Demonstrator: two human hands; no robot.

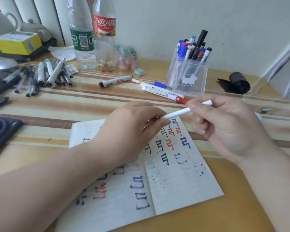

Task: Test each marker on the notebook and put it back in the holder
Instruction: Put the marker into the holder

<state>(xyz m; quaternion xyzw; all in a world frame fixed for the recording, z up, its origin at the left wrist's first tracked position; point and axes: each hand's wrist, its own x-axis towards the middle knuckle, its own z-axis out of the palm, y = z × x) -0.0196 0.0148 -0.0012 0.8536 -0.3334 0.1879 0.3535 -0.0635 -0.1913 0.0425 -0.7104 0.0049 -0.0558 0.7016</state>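
Behind both hands' white marker [182, 112], a Coca-Cola-labelled bottle [104, 30].

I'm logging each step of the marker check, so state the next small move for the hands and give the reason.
Probably pull the cap off. Both the left hand and the right hand grip one white marker above the open notebook, the left pinching its red-tipped end. No tip is seen touching the page, so a test stroke cannot start until the marker is uncapped. Whether it is capped now is hidden by the fingers.
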